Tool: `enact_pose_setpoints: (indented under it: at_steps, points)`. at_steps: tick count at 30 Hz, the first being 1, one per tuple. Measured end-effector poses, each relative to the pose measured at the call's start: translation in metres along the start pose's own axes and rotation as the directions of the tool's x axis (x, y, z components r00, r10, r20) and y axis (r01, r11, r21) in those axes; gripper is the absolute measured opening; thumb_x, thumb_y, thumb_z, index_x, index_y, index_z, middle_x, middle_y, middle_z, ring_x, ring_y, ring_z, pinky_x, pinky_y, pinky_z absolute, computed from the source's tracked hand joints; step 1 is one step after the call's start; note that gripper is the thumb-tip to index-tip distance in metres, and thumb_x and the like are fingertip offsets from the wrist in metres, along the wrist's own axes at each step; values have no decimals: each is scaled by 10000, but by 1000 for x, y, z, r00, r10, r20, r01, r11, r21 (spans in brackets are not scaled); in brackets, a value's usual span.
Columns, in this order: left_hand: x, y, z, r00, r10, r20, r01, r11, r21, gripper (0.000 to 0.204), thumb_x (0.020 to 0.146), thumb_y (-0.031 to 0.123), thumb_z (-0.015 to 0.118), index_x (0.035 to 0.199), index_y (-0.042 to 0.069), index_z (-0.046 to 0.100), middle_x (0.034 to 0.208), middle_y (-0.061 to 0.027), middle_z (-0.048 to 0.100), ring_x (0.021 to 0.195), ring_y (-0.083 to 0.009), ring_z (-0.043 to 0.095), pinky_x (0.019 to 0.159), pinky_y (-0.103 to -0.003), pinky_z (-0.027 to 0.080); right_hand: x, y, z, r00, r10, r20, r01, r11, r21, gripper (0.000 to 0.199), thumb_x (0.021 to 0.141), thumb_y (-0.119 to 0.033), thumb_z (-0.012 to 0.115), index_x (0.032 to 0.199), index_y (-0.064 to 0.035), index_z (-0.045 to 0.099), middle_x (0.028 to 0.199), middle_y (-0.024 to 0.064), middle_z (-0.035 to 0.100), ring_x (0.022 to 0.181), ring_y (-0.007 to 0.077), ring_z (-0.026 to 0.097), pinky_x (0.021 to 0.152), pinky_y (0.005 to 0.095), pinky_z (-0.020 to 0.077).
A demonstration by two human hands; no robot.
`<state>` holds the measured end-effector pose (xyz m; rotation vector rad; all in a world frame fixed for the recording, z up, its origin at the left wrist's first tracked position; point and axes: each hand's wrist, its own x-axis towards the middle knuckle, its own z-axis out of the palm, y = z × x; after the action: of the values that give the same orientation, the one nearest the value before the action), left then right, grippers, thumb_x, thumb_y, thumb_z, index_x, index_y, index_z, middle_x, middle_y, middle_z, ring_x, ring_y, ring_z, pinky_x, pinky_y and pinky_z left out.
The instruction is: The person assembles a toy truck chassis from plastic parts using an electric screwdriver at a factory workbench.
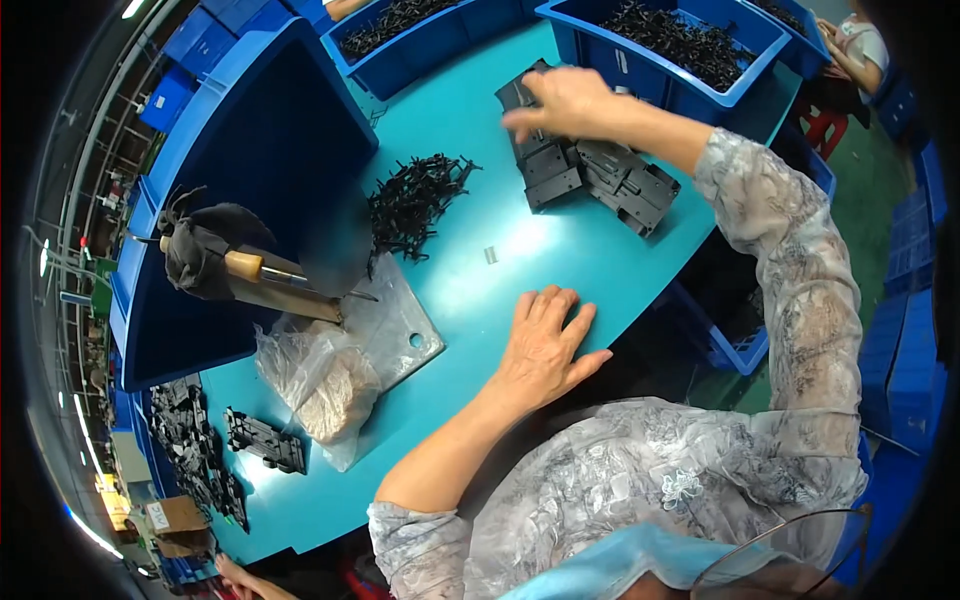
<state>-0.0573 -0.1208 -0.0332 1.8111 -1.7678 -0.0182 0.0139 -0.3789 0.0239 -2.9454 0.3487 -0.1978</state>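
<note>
Head view: the right hand point(572, 102), thumb and fingers apart, reaches over the black blocks point(552, 178) at one o'clock. The left hand point(548, 345) rests palm-down on the turquoise table point(470, 315) at four o'clock, apart from the right and gripping nothing visible. Steadying the blocks with it would probably make fingertip work surer. Blur hides whether the right fingertips touch or pinch anything; the noon bin point(430, 48) is cut off.
</note>
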Motion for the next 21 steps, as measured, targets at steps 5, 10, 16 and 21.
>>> enact_pose_setpoints:
  at_steps: [5,10,16,21]
  points:
    - [0,4,-1,999,7,46,-7,1000,5,448,652,278,630,956,-12,474,965,-164,432,924,-308,409,777,-385,313,-5,-8,17,991,131,-34,-132,991,-8,638,635,-311,656,1066,-17,288,889,247,502,749,379,549,648,425,440]
    - [-3,4,-1,999,-4,36,3,1000,16,447,658,280,626,959,-11,471,967,-166,431,930,-313,408,790,-389,310,-4,9,17,952,213,-219,-147,948,284,703,629,-107,628,1206,-24,235,793,153,584,638,236,598,684,338,441]
    - [-6,5,-2,1000,-29,-10,29,999,-26,400,684,250,615,964,-4,485,961,-163,442,928,-310,415,780,-382,334,-10,11,7,932,262,-252,36,623,782,629,657,-9,596,1223,-47,323,957,148,520,546,126,569,628,246,462]
    - [-9,1,0,894,-411,-179,310,855,-415,274,783,138,533,1018,0,511,900,-141,521,819,-241,533,728,-289,426,-41,-5,-16,988,146,-51,47,37,998,465,696,10,577,1134,-4,423,948,82,516,581,41,518,580,136,431]
